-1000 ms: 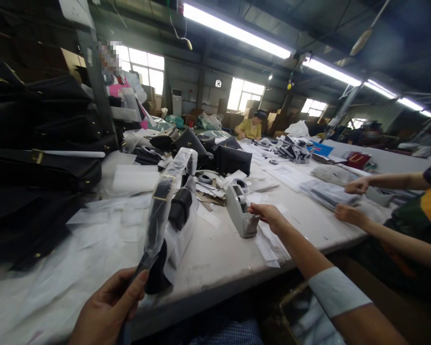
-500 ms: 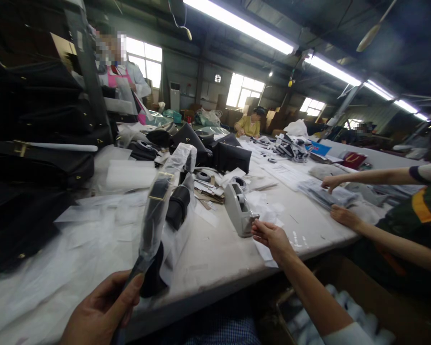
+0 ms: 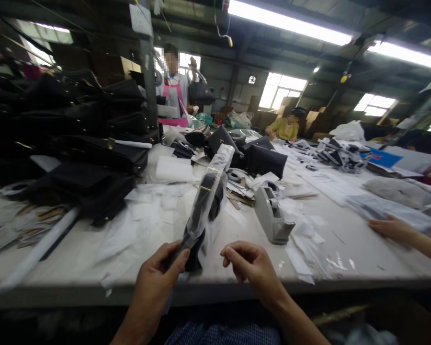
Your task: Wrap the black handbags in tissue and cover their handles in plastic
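Observation:
My left hand (image 3: 161, 282) pinches the lower end of a black bag strap (image 3: 201, 201). The strap has gold metal fittings and its upper part is covered in clear plastic film; it stands up at a slant above the table edge. To the right of it, my right hand (image 3: 246, 263) is closed with thumb and fingers together, apart from the strap. Whatever it may pinch is too small or clear to make out. A grey tape dispenser (image 3: 271, 215) stands on the table beyond my right hand.
Black handbags (image 3: 104, 158) are piled on the left, and more black pouches (image 3: 264, 160) lie behind the strap. White paper sheets (image 3: 151, 206) spread over the white table (image 3: 237, 254). A co-worker's hand (image 3: 391, 227) rests on plastic-wrapped pieces at right. Other people stand farther back.
My right hand has moved left from the tape dispenser's cutting end to near the strap. The view has swung left. Across the table, a person now holds up a black handbag.

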The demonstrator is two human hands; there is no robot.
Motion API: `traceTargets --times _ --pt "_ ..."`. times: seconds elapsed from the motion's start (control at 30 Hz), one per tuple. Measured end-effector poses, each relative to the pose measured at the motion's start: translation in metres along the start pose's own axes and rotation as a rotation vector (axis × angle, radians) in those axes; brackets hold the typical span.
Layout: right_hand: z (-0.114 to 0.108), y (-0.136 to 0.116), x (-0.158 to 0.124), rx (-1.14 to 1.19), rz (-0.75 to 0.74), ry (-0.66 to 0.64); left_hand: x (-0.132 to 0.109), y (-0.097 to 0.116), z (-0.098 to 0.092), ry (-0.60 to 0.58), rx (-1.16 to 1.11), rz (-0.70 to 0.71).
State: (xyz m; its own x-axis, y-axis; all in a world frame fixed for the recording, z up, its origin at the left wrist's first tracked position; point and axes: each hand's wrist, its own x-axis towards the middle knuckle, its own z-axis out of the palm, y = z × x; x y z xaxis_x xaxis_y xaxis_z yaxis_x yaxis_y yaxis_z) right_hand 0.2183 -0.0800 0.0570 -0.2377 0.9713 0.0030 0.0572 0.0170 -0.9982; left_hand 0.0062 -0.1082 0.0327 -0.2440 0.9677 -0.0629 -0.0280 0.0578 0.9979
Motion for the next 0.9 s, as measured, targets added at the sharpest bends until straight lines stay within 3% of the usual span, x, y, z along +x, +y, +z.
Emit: traceTargets --times 0.13,0.27,0.4,0.53,0.9 --pt "0.047 -0.016 0.012 0.006 -0.027 -0.105 0.004 -0.002 -0.002 -0.042 0.047 0.141" --pt "0.066 -0.023 0.024 -0.075 -0.014 -0.068 0.008 -0.011 -0.004 -0.045 0.1 0.278" --pt "0.069 -0.027 0.03 -0.172 0.054 -0.016 0.007 -0.01 -0.006 0.006 0.193 0.457" --pt "0.067 -0.032 0.035 -0.204 0.114 -0.079 0.005 -0.006 -0.01 0.005 0.242 0.571" --pt "0.057 -0.041 0.035 -0.372 0.148 -0.111 0.006 -0.006 -0.012 -0.054 0.169 0.552"
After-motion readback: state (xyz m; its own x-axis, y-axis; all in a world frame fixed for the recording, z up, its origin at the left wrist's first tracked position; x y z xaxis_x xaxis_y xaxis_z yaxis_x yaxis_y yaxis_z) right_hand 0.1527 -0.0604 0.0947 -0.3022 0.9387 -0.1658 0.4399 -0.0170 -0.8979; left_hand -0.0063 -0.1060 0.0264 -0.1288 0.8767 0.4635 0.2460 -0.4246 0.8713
